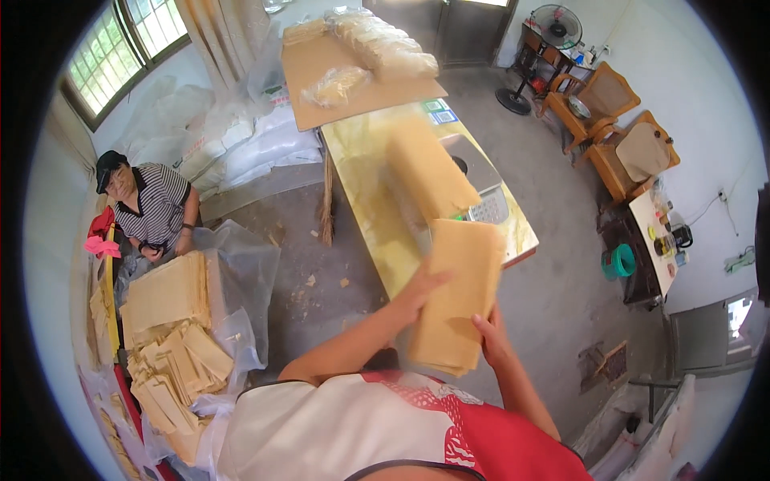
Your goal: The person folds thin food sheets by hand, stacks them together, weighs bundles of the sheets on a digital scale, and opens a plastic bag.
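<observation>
In front of my chest I hold a thick stack of tan sheets (455,297), long and narrow with a layered lower edge. My left hand (423,290) is closed on its left side, the fingers partly hidden and a little blurred. On the right edge my right hand (493,341) grips it, thumb on the face. Just beyond, a second stack of tan sheets (433,172) lies over a scale (488,207) with a keypad, on the yellow marbled table (361,184). The upper end of my stack is close to that one; whether they touch I cannot tell.
Cardboard (321,116) at the table's far end bears several plastic-wrapped bundles (385,44). At left, a person (156,200) sits behind piled tan sheets (172,297) on plastic. White sacks (269,144) lie behind. Wooden chairs (605,92) and a standing fan (555,28) are at right.
</observation>
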### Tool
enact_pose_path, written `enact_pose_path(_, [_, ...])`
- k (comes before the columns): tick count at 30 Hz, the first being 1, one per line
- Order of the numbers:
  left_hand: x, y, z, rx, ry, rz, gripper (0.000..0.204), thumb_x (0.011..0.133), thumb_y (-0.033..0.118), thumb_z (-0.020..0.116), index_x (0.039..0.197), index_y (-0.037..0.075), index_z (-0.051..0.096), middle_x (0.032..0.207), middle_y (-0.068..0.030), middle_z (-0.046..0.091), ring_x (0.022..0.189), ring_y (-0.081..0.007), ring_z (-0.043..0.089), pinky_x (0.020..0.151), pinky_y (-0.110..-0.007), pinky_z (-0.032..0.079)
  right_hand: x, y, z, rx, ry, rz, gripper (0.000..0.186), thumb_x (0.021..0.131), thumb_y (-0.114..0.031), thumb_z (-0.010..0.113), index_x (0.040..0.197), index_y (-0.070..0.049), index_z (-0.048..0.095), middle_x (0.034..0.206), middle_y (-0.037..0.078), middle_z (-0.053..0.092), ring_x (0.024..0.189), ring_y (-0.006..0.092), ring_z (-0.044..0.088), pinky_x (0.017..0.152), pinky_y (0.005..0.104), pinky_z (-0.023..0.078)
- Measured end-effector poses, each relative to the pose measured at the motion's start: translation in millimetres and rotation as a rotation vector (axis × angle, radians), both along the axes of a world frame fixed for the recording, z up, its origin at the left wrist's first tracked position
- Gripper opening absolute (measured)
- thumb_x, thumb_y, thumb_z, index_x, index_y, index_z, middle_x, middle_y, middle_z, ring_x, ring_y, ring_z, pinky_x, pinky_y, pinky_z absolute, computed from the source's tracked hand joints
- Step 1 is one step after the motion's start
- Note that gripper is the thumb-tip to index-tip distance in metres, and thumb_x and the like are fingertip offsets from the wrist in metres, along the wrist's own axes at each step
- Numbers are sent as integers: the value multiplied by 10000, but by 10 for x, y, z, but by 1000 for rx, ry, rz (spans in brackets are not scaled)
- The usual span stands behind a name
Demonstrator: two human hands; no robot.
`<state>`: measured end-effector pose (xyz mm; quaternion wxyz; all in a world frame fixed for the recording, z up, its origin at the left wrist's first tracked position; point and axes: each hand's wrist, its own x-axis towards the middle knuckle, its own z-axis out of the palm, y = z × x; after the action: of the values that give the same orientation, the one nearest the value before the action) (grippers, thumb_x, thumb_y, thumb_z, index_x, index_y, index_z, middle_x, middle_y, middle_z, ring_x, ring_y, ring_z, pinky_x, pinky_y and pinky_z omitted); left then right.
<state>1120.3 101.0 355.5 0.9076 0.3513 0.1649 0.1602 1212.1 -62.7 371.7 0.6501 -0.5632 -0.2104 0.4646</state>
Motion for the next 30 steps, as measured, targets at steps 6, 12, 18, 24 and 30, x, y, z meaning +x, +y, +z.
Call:
enact_pose_path(6, [1151, 152, 384, 222, 56, 22, 716, 803, 235, 668, 1368, 57, 266, 1222, -121, 469, 1115, -196, 476, 927, -332, 406, 802, 191, 324, 9, -40, -331, 553, 768, -84, 616, 1269, -17, 392, 1155, 117, 538, 1029, 199, 546, 846, 324, 472])
enact_pose_path(12, [1508, 740, 204, 1009, 121, 486, 749, 764, 279, 687, 1349, 20, 298, 1302, -160, 395, 1222, -274, 367, 1029, -392, 288, 2093, 551, 226, -39, -43, -181, 540, 769, -88, 622, 1257, -10, 405, 1119, 121, 560, 979, 208, 574, 828, 328, 482])
enact_pose_path(18, [1196, 1628, -14, 903, 623, 830, 666, 774, 227, 662, 1320, 34, 335, 1283, -167, 389, 1223, -296, 360, 1022, -401, 306, 3088, 1540, -54, -58, -62, 125, 519, 772, -118, 641, 1223, 11, 421, 1082, 124, 578, 943, 213, 592, 812, 335, 495])
enact_pose_path(24, [1334, 1566, -319, 335, 657, 782, 762, 792, 218, 656, 1366, 31, 191, 1320, -170, 358, 1186, -273, 419, 957, -390, 397, 3364, 2669, -667, -163, 10, 465, 510, 779, -187, 665, 1193, 10, 443, 1056, 118, 589, 921, 191, 596, 780, 314, 501])
enact_pose_path(30, [1399, 1480, -375, 256, 438, 741, 736, 820, 189, 629, 1375, 41, 169, 1276, -147, 418, 1141, -234, 463, 935, -361, 416, 3126, 2883, -853, -153, -235, 399, 402, 806, -212, 621, 1121, 16, 520, 954, 106, 621, 825, 164, 608, 715, 308, 496])
